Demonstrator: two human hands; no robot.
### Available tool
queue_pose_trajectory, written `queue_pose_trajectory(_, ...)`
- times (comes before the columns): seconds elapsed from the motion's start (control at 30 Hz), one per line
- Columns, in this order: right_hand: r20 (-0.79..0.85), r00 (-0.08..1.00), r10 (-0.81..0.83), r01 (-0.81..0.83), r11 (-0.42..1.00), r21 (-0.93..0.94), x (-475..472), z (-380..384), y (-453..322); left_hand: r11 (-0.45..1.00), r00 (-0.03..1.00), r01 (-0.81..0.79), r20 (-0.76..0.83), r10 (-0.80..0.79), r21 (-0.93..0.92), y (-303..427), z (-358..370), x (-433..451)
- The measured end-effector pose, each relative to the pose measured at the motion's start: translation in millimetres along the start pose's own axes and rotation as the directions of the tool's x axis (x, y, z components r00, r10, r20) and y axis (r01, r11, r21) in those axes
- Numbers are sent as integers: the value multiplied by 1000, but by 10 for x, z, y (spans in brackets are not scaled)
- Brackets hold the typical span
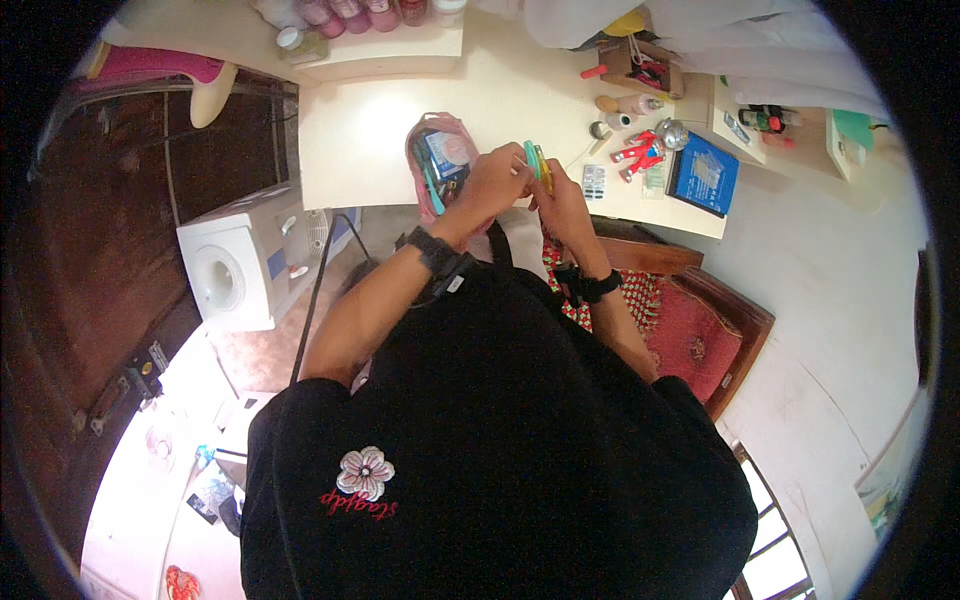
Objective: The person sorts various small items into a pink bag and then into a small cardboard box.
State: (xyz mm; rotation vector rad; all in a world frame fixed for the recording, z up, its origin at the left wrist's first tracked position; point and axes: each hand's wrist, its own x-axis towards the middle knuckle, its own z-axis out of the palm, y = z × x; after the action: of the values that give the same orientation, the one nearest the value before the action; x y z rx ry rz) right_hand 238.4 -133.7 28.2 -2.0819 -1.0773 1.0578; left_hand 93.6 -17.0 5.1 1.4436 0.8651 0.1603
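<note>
My left hand (pixel 495 178) and my right hand (pixel 561 202) meet above the front edge of a cream desk (pixel 352 165). My left fingers close on a small teal plastic thing (pixel 532 159) with a rounded outline. My right fingers grip a yellow, partly see-through thing (pixel 545 169) right beside it. The fingers hide the lower parts, so I cannot tell exactly what either is. Just left of my left hand lies an open pink pouch (pixel 415 161) with a blue-and-white packet (pixel 448 152) and a teal-handled item (pixel 433 191) inside. Both wrists wear black bands.
Right on the desk are a blister pack (pixel 594 182), a red-and-silver toy figure (pixel 639 155), small bottles (pixel 637 104), a blue box (pixel 703 176) and an open cardboard box (pixel 619 67). Jars (pixel 349 15) stand on a raised shelf. A red-cushioned wooden chair (pixel 694 337) is right of me.
</note>
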Motion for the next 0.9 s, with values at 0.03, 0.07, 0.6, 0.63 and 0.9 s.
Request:
queue_pose_trajectory(0.03,30,999,-18,18,1000,12,-25,17,-59,1000,1000,-6,-9,6,-17,9,-79,-75)
queue_pose_trajectory(0.07,59,990,-130,134,989,-64,-1,61,-95,999,1000,-11,-21,10,-32,13,-171,-153)
queue_pose_trajectory(0.6,143,969,-204,214,975,-60,192,696,-424,667,960,144,-267,84,731,-217,-827,-702)
queue_pose_trajectory(0.63,134,968,-213,222,974,-53,189,698,-417,653,967,150,-247,59,743,-207,-816,-684)
queue_pose_trajectory(0.9,113,968,-226,236,968,-89,190,717,-351,623,927,59,-274,255,780,-161,-886,-620)
